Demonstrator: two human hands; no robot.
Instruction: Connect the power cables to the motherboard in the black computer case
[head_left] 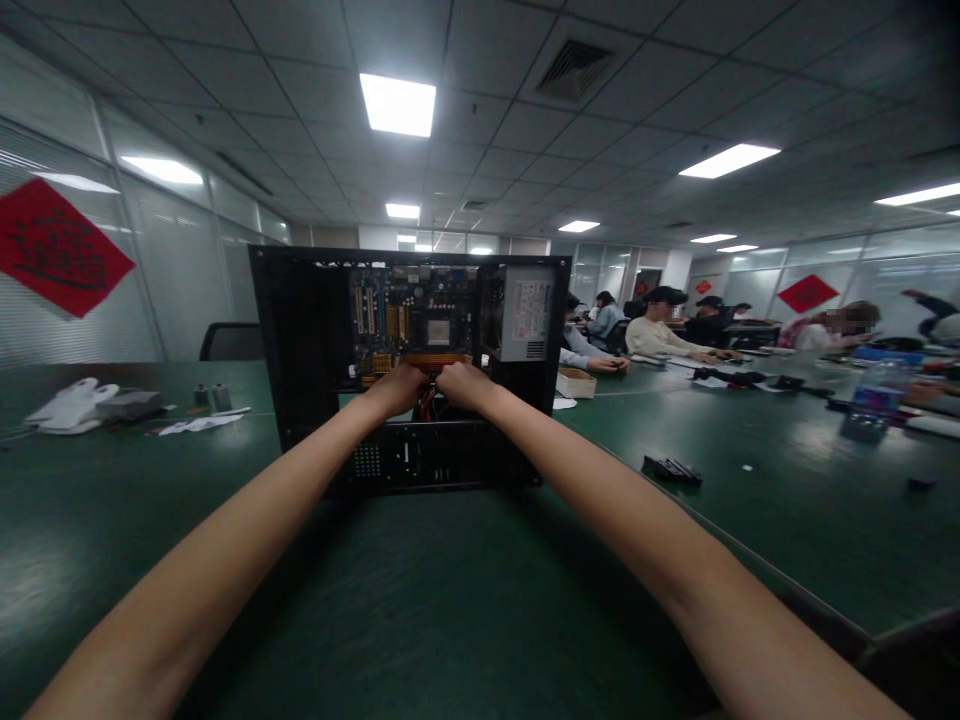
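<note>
An open black computer case stands on the green table, its side off, showing a motherboard and a grey power supply. Both my arms reach into it. My left hand and my right hand are close together at the bottom edge of the motherboard, fingers curled over red and orange cables. What exactly each hand grips is hidden by the knuckles.
White gloves and small parts lie at the left of the table. A black component lies to the right of the case. A small cardboard box sits behind. Several people sit working at the far right.
</note>
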